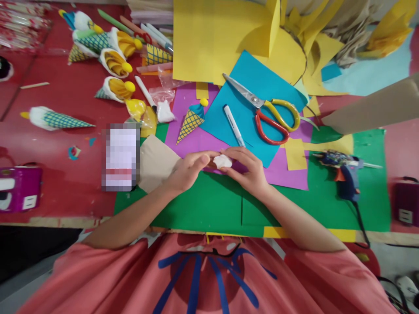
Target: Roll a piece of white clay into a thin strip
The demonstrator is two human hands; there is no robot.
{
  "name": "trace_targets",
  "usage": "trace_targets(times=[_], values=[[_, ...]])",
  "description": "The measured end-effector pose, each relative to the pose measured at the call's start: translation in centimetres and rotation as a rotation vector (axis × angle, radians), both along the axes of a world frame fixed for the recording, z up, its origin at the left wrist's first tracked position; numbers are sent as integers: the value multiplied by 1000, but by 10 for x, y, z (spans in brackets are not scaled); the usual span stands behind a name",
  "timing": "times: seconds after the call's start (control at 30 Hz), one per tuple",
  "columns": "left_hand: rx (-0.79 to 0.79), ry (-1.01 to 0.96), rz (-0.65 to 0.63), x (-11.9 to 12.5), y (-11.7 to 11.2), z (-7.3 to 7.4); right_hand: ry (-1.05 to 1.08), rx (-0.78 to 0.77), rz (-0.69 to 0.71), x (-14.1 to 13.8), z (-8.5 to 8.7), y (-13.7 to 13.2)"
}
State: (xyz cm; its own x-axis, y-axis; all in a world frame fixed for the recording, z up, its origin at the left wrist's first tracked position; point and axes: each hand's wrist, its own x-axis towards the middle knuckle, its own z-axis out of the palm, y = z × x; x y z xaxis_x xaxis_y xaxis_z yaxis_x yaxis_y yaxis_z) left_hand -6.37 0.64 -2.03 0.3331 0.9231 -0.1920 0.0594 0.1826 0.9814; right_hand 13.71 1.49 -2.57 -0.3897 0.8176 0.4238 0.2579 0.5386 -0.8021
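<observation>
One white piece (223, 162), pinched in the nearly closed right hand (248, 169), near one blue sheet (247, 120) bearing one pair of scissors (256, 101) and one marker (233, 124). Left hand (190, 171) half-curled beside the piece; its hold cannot be determined.

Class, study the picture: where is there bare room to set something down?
Green sheet lies bare between left forearm and right forearm, and again between right forearm and glue gun. Crowded: blue sheet, under scissors and marker.
</observation>
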Motion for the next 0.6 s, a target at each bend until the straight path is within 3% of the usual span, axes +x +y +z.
trace_targets(times=[0.3, 0.5, 0.6], values=[[110, 159, -24, 5, -3, 3, 137, -65, -11, 1, 1, 2], [-77, 65, 34, 5, 3, 5, -19, -50, 39, 3, 0, 1], [-50, 102, -26, 4, 3, 6, -125, 22, 16, 3, -2, -2]])
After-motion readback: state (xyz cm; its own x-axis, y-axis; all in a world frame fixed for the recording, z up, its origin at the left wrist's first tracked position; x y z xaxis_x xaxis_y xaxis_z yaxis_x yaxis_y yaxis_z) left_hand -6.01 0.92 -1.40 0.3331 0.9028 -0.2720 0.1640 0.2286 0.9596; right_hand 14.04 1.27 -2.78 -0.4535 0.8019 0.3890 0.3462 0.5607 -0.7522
